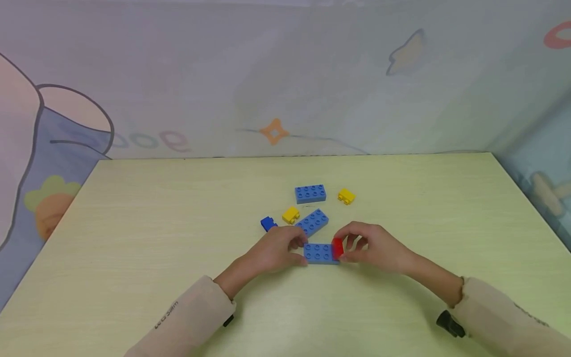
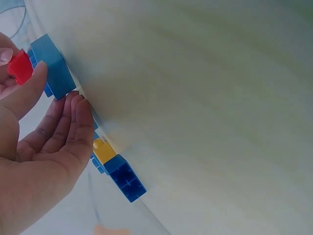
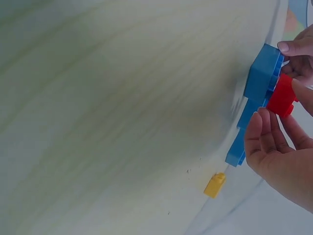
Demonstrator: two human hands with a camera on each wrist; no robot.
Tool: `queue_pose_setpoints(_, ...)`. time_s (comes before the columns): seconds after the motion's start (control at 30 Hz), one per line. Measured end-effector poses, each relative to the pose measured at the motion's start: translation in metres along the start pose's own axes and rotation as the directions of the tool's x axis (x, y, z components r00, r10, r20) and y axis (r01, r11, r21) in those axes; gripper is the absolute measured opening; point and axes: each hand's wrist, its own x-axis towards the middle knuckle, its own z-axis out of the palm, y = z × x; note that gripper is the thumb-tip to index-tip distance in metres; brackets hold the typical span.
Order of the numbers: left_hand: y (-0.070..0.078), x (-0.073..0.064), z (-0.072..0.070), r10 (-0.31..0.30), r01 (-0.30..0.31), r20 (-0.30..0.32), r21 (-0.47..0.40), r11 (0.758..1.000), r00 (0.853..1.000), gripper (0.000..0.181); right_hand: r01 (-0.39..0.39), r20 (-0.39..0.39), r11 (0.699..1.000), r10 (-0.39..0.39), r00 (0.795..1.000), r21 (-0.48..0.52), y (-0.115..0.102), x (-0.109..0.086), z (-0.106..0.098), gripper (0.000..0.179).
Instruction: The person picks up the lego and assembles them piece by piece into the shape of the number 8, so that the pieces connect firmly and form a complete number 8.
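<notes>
The right grip (image 1: 379, 248) pinches a red brick (image 1: 337, 248)

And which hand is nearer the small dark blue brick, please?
Left. The left hand is just in front of the dark blue brick; the right hand is farther right, gripping the red brick.

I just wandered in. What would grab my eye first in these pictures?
Probably the bright red brick, pinched by the right hand at the right end of a light-blue brick, whose left end the left hand holds. Beyond them on the pale table lie two more light-blue bricks, two yellow bricks and a small dark-blue brick.
</notes>
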Motion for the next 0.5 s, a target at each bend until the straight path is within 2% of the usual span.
queue_pose_setpoints(0.5, 0.001, -0.0012, -0.0005, 0.01, -0.01, -0.002, -0.002, 1.0, 1.0, 0.027, 0.037, -0.016, 0.996, -0.039, 0.999, -0.08, -0.0004, 0.0, 0.0046, 0.03)
